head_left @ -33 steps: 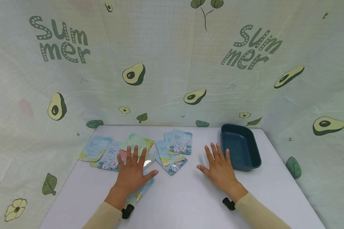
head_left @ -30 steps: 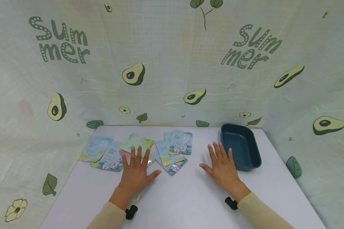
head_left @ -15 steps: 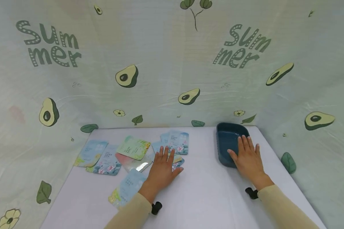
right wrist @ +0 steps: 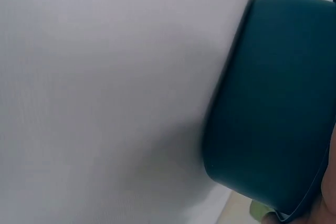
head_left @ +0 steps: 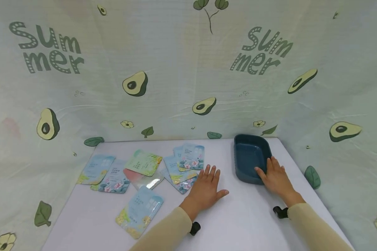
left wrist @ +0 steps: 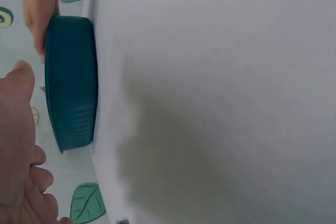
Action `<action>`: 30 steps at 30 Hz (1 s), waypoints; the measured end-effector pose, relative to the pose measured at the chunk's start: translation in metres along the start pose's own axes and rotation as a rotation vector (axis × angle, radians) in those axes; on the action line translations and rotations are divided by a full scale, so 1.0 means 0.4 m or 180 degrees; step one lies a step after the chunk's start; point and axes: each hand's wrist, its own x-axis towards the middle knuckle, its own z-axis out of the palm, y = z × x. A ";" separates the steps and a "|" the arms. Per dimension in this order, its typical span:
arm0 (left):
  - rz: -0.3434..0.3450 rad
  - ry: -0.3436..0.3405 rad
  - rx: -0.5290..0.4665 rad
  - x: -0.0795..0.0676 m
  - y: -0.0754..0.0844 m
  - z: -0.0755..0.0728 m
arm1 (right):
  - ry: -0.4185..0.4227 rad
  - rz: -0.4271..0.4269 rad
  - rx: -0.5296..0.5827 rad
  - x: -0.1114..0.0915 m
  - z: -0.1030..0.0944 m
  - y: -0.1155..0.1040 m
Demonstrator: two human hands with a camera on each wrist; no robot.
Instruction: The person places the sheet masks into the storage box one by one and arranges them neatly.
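Observation:
A dark blue rectangular basin [head_left: 252, 157] stands at the back right of the white table. My right hand [head_left: 278, 179] is at its near right corner, thumb over the rim on the inner side and fingers along the outer right side. The right wrist view shows the basin's wall [right wrist: 273, 98] close up, with the thumb [right wrist: 329, 182] at its rim. My left hand [head_left: 205, 190] hovers above the table left of the basin, fingers straight and holding nothing. Beside it lies an overlapping group of flat printed packets [head_left: 191, 157].
More packets lie to the left: a green one [head_left: 143, 162] over a pink and silver one [head_left: 144, 179], two blue ones [head_left: 97, 169] at the far left, and a blue one [head_left: 140, 211] nearer the front. A patterned cloth [head_left: 163, 52] hangs behind the table [head_left: 232, 223].
Both hands have moved right. My right hand has gone from beside the basin to its near right rim; my left hand has left the packets and come toward the basin.

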 end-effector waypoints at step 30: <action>-0.0169 0.0103 -0.0225 -0.118 -0.012 0.028 | 0.0199 -0.0982 -0.0406 -0.131 0.092 -0.241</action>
